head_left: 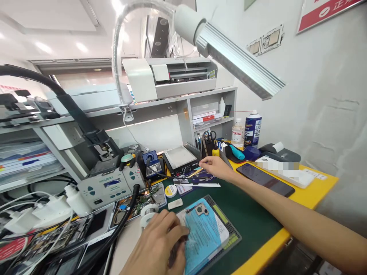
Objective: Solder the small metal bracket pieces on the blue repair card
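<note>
A white box with a scuffed blue top [202, 229] lies on a dark ridged mat [236, 229]. On the box's far end sits a small phone camera piece with round rings [201, 209]. My left hand [163, 240] is at the box's left edge, its fingers curled against it; the palm side is hidden. Farther back, my right hand [213, 167] reaches over the bench, thumb and forefinger pinched together. A thin yellowish stick-like tool [196, 172] lies right by those fingertips; whether they hold it is unclear. A white-handled tool [205, 185] rests just in front.
A hot plate [180, 156] and a soldering station [110, 187] stand behind. Left are a tray of circuit boards [156, 194], a solder spool [149, 210] and a black hose [130, 214]. A dark phone [265, 179] and spray can [252, 130] are right. A lamp [237, 57] hangs overhead.
</note>
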Action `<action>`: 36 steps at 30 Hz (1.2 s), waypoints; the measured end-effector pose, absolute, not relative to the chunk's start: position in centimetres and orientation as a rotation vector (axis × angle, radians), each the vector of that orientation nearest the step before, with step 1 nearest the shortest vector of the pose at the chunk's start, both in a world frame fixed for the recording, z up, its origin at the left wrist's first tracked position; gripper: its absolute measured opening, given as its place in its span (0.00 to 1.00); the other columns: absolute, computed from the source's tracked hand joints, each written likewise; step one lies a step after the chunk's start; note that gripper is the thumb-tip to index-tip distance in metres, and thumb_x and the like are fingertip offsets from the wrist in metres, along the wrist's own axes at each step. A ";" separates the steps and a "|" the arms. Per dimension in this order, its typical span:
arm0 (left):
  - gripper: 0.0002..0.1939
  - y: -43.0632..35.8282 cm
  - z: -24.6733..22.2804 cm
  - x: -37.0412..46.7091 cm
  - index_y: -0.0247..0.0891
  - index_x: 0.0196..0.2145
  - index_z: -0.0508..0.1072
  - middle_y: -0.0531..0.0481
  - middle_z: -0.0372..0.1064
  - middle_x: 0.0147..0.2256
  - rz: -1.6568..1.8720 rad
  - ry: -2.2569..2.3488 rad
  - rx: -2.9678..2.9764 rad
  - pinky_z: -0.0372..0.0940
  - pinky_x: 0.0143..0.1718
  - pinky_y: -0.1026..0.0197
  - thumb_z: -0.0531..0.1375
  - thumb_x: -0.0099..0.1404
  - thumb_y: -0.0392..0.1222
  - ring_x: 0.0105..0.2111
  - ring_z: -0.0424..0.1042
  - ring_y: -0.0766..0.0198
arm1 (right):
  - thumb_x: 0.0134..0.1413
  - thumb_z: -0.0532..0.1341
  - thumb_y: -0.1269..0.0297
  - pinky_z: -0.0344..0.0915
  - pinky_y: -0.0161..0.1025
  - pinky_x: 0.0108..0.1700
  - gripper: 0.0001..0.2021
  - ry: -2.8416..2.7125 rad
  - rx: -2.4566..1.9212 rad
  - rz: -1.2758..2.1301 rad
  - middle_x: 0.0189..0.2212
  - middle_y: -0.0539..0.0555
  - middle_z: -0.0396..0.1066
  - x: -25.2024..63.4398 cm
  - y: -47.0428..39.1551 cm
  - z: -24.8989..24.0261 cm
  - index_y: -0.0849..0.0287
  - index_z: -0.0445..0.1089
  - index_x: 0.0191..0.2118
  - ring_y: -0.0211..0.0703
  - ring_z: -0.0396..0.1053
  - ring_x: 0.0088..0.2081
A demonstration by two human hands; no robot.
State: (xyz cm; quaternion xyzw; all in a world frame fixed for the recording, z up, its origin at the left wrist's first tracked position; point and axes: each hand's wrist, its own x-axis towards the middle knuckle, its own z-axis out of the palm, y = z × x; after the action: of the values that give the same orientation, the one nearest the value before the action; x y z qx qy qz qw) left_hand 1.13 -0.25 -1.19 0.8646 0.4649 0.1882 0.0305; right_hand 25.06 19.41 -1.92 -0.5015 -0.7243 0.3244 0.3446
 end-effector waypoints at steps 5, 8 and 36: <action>0.14 -0.6 -0.7 1.4 0.43 0.42 0.78 0.45 0.71 0.38 0.630 1.461 2.608 0.71 0.41 0.50 0.55 0.64 0.32 0.42 0.72 0.53 | 0.65 0.60 0.58 0.65 0.40 0.34 0.13 -1.899 -1.316 0.502 0.27 0.52 0.71 25.8 18.5 0.1 0.62 0.73 0.35 0.40 0.67 0.28; 0.13 -1.0 -0.4 1.5 0.43 0.40 0.78 0.47 0.71 0.38 0.626 1.454 2.556 0.70 0.43 0.49 0.56 0.64 0.32 0.42 0.72 0.53 | 0.67 0.54 0.55 0.59 0.40 0.32 0.19 -1.919 -1.206 0.401 0.23 0.53 0.69 24.6 15.8 2.6 0.62 0.71 0.29 0.42 0.65 0.27; 0.06 -1.1 -0.8 0.6 0.42 0.34 0.75 0.49 0.69 0.38 0.625 1.445 2.587 0.67 0.45 0.53 0.57 0.61 0.38 0.43 0.69 0.56 | 0.66 0.61 0.59 0.73 0.50 0.48 0.15 -1.937 -0.958 0.748 0.52 0.59 0.71 9.2 18.7 7.3 0.61 0.70 0.54 0.49 0.73 0.48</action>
State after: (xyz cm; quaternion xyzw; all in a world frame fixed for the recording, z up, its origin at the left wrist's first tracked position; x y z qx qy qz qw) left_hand 0.59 -1.06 -0.81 0.8529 0.4763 0.2060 0.0567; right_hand 9.18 18.68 7.29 -0.3814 -0.7708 0.2977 0.4144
